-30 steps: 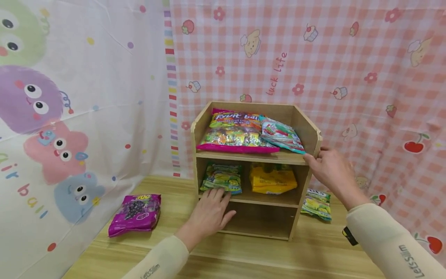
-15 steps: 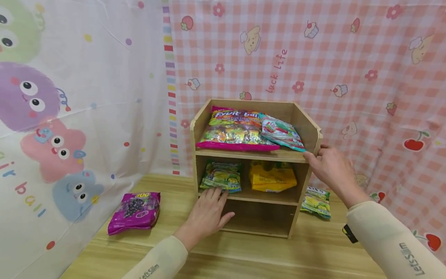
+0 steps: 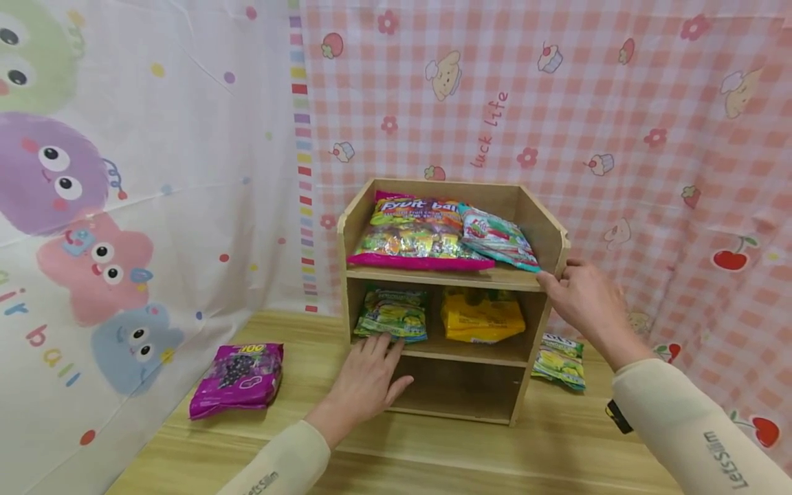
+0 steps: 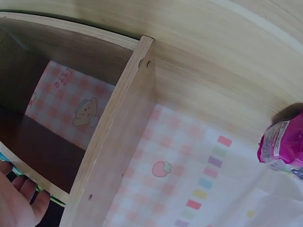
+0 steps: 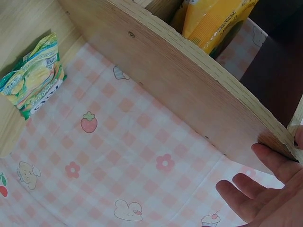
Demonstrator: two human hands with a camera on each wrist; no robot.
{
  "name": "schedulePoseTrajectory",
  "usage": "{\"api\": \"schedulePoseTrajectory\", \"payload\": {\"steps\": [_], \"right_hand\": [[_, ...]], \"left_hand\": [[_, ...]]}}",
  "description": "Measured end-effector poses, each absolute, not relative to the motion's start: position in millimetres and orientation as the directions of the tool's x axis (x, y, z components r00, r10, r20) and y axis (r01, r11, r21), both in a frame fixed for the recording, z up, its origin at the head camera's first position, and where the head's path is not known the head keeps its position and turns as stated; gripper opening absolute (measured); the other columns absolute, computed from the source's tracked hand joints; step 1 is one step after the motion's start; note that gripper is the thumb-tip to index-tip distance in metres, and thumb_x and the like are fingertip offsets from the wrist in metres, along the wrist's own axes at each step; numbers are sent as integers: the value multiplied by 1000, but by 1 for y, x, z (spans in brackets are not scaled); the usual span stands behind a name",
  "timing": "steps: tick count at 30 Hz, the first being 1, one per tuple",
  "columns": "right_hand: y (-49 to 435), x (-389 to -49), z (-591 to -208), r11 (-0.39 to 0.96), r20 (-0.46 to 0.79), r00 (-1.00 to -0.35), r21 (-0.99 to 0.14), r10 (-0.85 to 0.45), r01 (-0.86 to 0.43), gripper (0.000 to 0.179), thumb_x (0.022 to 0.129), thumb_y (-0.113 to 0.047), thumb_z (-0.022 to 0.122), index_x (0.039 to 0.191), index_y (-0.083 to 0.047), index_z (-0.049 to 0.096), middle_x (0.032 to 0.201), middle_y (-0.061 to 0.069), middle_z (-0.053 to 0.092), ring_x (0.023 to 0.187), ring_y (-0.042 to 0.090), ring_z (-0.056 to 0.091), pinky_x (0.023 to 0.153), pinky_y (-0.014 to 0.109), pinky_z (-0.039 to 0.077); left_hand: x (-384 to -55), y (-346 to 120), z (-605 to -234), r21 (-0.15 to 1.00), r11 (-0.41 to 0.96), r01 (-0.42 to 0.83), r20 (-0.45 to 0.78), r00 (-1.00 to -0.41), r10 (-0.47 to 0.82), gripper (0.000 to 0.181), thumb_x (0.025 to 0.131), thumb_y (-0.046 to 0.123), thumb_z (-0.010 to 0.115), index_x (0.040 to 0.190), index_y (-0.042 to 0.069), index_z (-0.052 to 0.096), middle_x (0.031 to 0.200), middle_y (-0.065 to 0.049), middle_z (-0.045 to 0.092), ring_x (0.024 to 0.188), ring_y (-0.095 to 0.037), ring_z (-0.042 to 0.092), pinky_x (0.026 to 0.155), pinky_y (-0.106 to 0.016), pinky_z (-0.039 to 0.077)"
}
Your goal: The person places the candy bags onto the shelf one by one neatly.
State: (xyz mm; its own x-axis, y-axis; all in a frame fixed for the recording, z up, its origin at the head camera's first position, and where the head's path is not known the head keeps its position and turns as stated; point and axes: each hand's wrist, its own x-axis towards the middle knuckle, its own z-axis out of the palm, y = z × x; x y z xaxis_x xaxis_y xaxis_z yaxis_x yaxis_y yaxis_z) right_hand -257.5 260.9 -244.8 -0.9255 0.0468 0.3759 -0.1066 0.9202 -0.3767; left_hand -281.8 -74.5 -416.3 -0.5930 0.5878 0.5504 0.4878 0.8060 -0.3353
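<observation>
A small wooden shelf unit (image 3: 445,278) with three levels stands on the table. My left hand (image 3: 365,375) lies with fingers extended on the front edge of its middle level, fingertips at a green candy bag (image 3: 394,315). My right hand (image 3: 588,302) pinches the unit's right side panel (image 5: 189,90) near the top level, thumb at the front edge and a finger against the outer face. On the top level a large fruit candy bag (image 3: 421,237) lies beside a smaller teal bag (image 3: 500,237). A yellow bag (image 3: 482,317) sits right of the green one.
Left of the unit, a purple candy bag with grapes (image 3: 238,378) lies on the wooden table (image 3: 297,412). A green and yellow bag (image 3: 559,363) lies to its right, below my right forearm. Patterned cloths (image 3: 396,82) hang behind and at both sides.
</observation>
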Motion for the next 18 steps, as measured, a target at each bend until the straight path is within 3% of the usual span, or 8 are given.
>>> {"api": "schedulePoseTrajectory", "payload": {"steps": [6,13,18], "right_hand": [[261,-258,-245,916,366,-929,-389,56,-98,66,101,-52,43,118,8,64,141,27,47,116,48,50,89,67,32],[262,-258,-244,916,361,-931,-389,55,-96,67,101,-54,42,118,7,64,142,26,48,118,48,49,91,68,31],[262,-257,-243,912,356,-933,-396,43,-109,67,101,-53,42,117,8,65,140,27,49,118,47,50,91,65,37]], "left_hand": [[-280,-81,-419,-313,815,488,622,-544,564,53,98,51,54,130,9,62,118,-15,56,104,-31,57,89,-47,47],[-278,-89,-425,-313,794,522,662,-480,576,69,105,48,11,122,9,65,115,-16,58,101,-33,59,85,-48,49],[-272,-96,-432,-298,783,546,659,-475,583,73,105,47,7,118,6,66,116,-17,59,103,-34,59,86,-50,49]]}}
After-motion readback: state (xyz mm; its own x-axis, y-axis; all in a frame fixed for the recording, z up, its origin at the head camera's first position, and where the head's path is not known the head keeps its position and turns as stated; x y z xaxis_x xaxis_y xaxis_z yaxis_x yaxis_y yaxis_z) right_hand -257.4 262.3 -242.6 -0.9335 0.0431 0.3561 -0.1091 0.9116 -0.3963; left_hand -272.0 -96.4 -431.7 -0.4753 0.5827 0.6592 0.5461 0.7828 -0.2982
